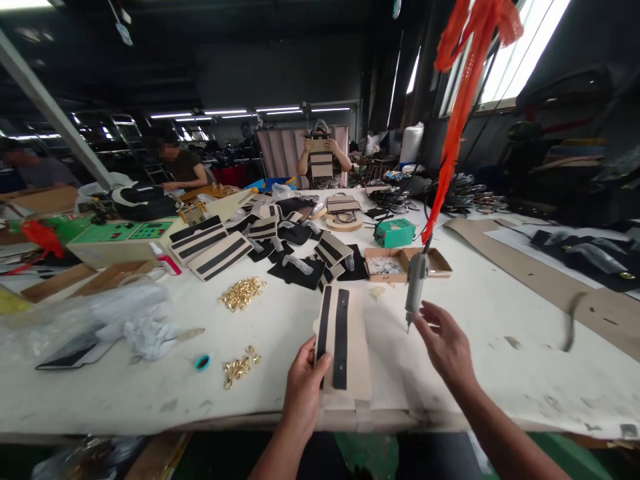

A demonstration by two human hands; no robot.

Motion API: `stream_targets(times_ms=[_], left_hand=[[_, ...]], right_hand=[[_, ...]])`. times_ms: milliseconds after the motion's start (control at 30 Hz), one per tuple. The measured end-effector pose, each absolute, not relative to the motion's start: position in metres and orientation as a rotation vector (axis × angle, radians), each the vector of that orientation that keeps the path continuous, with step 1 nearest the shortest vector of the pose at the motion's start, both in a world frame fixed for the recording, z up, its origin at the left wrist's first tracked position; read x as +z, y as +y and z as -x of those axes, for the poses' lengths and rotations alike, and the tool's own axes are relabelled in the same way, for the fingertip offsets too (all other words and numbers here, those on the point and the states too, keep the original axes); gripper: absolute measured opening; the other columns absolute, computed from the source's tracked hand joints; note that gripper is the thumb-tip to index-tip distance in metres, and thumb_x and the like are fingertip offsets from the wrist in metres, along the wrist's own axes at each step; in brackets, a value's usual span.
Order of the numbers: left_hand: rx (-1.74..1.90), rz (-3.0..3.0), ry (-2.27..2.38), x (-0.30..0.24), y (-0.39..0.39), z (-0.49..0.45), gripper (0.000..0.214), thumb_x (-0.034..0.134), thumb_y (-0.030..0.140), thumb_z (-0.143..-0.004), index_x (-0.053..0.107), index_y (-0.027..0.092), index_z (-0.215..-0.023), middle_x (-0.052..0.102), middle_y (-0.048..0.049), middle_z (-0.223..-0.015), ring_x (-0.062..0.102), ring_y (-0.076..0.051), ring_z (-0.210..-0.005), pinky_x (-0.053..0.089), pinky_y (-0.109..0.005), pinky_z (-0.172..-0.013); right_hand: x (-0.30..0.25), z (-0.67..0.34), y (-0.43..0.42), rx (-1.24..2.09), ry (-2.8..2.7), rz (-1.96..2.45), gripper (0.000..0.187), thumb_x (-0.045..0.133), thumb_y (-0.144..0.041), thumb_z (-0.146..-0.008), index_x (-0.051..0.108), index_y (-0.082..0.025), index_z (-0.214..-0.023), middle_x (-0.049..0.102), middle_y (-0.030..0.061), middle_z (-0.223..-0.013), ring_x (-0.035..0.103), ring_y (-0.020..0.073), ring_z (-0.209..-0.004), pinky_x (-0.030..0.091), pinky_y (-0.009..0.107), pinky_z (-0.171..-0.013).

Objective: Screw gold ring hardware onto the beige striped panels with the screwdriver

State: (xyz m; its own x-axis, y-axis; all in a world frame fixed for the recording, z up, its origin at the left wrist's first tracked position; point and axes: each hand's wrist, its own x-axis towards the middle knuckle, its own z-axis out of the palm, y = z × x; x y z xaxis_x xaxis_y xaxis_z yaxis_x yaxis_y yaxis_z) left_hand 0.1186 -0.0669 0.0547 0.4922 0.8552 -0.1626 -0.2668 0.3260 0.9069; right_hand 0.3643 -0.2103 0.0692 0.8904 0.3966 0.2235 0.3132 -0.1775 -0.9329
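Now a beige panel (357,353) is gripped by the left hand (301,385) at the worktop's (190,407) front edge; a hanging power screwdriver (415,287) is closely flanked by the right hand (447,343), loosely spread. Panel markings on the control box (123,245), toward the back-left corner, can't be read.

1 striped panel (356,340) in L hand (303,383); 1 elec. screwdriver (415,287) by R hand (449,345); 2 gold hdwe. piles (242,294) left of L hand; 1 grn. box (397,233), 3 co-workers (194,173) beyond both.
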Motion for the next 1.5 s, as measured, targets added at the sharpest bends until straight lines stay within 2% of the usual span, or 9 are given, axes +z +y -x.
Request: stream_targets(times_ms=[233, 467, 600, 700, 833, 933, 1067, 1333, 1500], left_hand=[[0.744, -0.942, 0.691, 0.056, -0.099, -0.094, 0.074, 0.088, 0.048, -0.076, 0.063, 0.019, -0.140, 0.071, -0.0175, -0.133, 0.070, -0.034, -0.120, 0.056, -0.043, -0.105], [0.988, -1.346, 1.044, 0.068, -0.132, -0.040, 0.073, 0.078, 0.051, -0.086, 0.053, 0.025, -0.149, 0.053, -0.0169, -0.155, 0.061, -0.032, -0.132, 0.054, -0.042, -0.108], [0.962, -1.199, 0.835, 0.096, -0.143, -0.020, 0.076, 0.075, 0.057, -0.090, 0.052, 0.019, -0.152, 0.060, -0.0171, -0.150, 0.060, -0.033, -0.136, 0.052, -0.043, -0.113], [0.994, -0.857, 1.042, 0.098, -0.143, -0.004, 0.066, 0.075, 0.061, -0.088, 0.069, 0.014, -0.134, 0.069, -0.0175, -0.137, 0.064, -0.035, -0.131, 0.055, -0.042, -0.110], [1.018, -0.377, 1.287, 0.082, -0.136, 0.021, 0.053, 0.079, 0.046, -0.089, 0.070, 0.016, -0.132, 0.072, -0.0148, -0.133, 0.068, -0.034, -0.127, 0.058, -0.044, -0.107], [1.063, -0.300, 1.196, 0.073, -0.134, 0.037, 0.055, 0.082, 0.036, -0.087, 0.067, 0.019, -0.137, 0.074, -0.0114, -0.131, 0.069, -0.031, -0.126, 0.057, -0.043, -0.110], [1.091, -0.441, 1.208, 0.071, -0.136, 0.053, 0.067, 0.091, 0.047, -0.076, 0.072, 0.015, -0.132, 0.077, -0.0115, -0.125, 0.069, -0.032, -0.125, 0.057, -0.040, -0.108], [1.032, -0.743, 1.229, 0.073, -0.130, 0.066, 0.069, 0.083, 0.054, -0.084, 0.068, 0.013, -0.138, 0.077, -0.0126, -0.123, 0.074, -0.030, -0.112, 0.059, -0.039, -0.101], [1.013, -0.945, 1.243, 0.079, -0.124, 0.066, 0.064, 0.076, 0.055, -0.090, 0.068, 0.014, -0.138, 0.078, -0.0112, -0.121, 0.074, -0.029, -0.111, 0.058, -0.037, -0.099]], right_hand=[[0.091, -0.264, -0.184, 0.942, -0.653, 1.419, 0.068, 0.065, -0.066, -0.093, 0.061, -0.018, -0.140, 0.074, 0.0129, -0.121, 0.072, 0.0288, -0.100, 0.060, 0.039, -0.086], [0.099, -0.210, -0.188, 0.585, -1.155, 1.576, 0.030, 0.059, -0.047, -0.102, 0.070, -0.020, -0.108, 0.073, 0.0071, -0.093, 0.068, 0.0211, -0.084, 0.057, 0.028, -0.075], [0.106, -0.163, -0.188, 0.503, -1.682, 1.426, 0.041, 0.057, -0.025, -0.099, 0.062, -0.025, -0.140, 0.071, 0.0103, -0.124, 0.073, 0.0231, -0.104, 0.061, 0.031, -0.086], [0.128, -0.141, -0.184, 0.771, -1.953, 1.380, 0.054, 0.067, -0.018, -0.086, 0.066, -0.031, -0.139, 0.071, 0.0069, -0.128, 0.074, 0.0278, -0.106, 0.063, 0.036, -0.086], [0.149, -0.144, -0.155, 1.324, -1.700, 1.228, 0.020, 0.066, -0.029, -0.096, 0.079, -0.028, -0.110, 0.076, 0.0005, -0.096, 0.072, 0.0200, -0.086, 0.057, 0.027, -0.074], [0.132, -0.152, -0.105, 1.036, -1.394, 1.450, 0.031, 0.065, -0.049, -0.098, 0.078, -0.021, -0.103, 0.072, 0.0011, -0.082, 0.064, 0.0154, -0.071, 0.049, 0.026, -0.065], [0.084, -0.148, -0.036, 0.666, -1.603, 1.743, 0.026, 0.070, -0.038, -0.092, 0.078, -0.024, -0.113, 0.076, 0.0009, -0.096, 0.067, 0.0160, -0.081, 0.049, 0.028, -0.079], [0.058, -0.138, -0.007, 0.564, -1.729, 1.840, 0.015, 0.065, -0.027, -0.088, 0.078, -0.021, -0.088, 0.074, 0.0061, -0.094, 0.063, 0.0216, -0.083, 0.040, 0.033, -0.073], [0.071, -0.150, -0.024, 0.681, -1.606, 1.773, 0.016, 0.064, -0.030, -0.092, 0.077, -0.020, -0.090, 0.074, 0.0044, -0.087, 0.065, 0.0184, -0.078, 0.047, 0.030, -0.073]])
